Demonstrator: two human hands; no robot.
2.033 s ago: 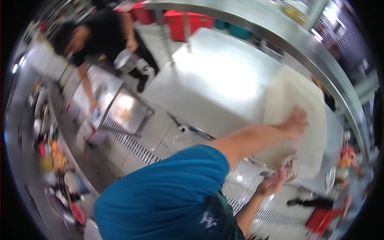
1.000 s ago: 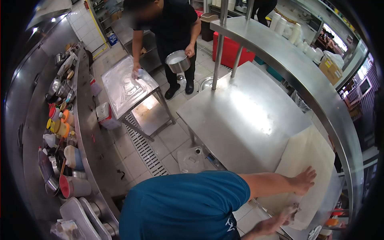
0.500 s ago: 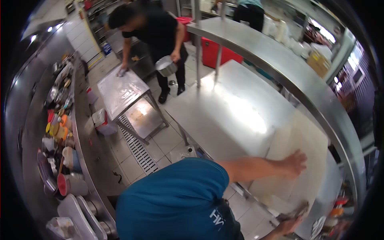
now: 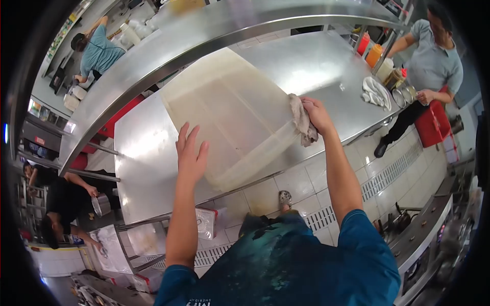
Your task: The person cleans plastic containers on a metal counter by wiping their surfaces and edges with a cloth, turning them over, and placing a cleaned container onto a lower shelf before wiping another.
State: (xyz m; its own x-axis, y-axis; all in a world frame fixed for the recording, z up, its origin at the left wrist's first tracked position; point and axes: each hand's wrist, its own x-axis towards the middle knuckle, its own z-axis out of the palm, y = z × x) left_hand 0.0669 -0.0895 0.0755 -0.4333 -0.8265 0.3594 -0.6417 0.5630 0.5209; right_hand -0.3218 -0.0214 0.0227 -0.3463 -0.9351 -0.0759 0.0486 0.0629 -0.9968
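Note:
A large cream translucent sheet (image 4: 229,112) with crease lines lies on the steel worktable (image 4: 145,173), its near edge reaching the table's front. My left hand (image 4: 191,158) is above the sheet's left side, fingers spread and holding nothing; whether it touches the sheet I cannot tell. At the sheet's right edge my right hand (image 4: 317,115) is closed round a crumpled greyish rag (image 4: 302,120). The rag hangs below the fingers and touches or overlaps the sheet's edge.
A steel shelf (image 4: 214,35) spans above the table's far side. White cloth (image 4: 376,93), sauce bottles (image 4: 375,53) and metal cups (image 4: 403,96) stand at the right end. One person (image 4: 434,61) is there; another (image 4: 66,204) holds a pot (image 4: 101,205) at left. A third (image 4: 99,53) works behind.
My view has swung round to face the table squarely. The rag stays in my right hand at the sheet's edge, and my left hand stays spread over the sheet.

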